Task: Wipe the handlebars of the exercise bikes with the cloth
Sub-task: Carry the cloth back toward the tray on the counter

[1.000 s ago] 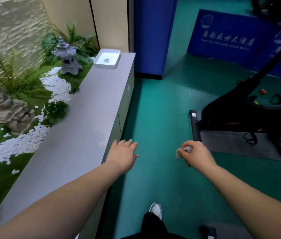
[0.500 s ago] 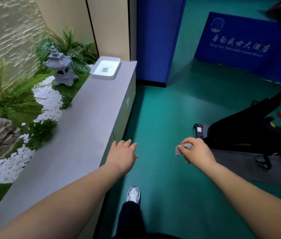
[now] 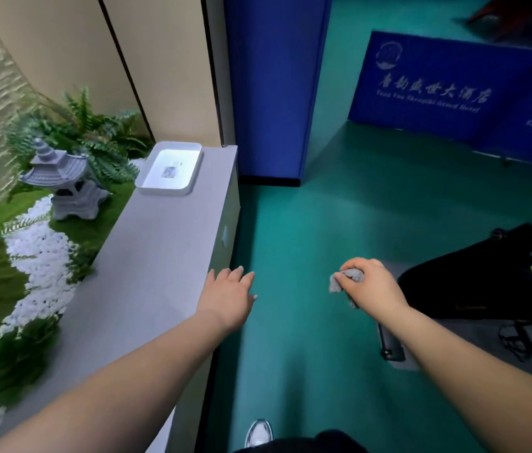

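With the cloth [image 3: 345, 280] bunched in the right hand [image 3: 372, 284], fingers curled round it, and the left hand [image 3: 229, 297] open, fingers relaxed, the walker could trip on the bike [image 3: 483, 282] base low beside them.

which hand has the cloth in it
The right hand: its fingers are curled round the grey cloth. The left hand holds nothing, fingers straight.

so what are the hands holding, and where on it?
Right hand grips the grey cloth, bunched in its curled fingers, one end sticking out. Left hand holds nothing.
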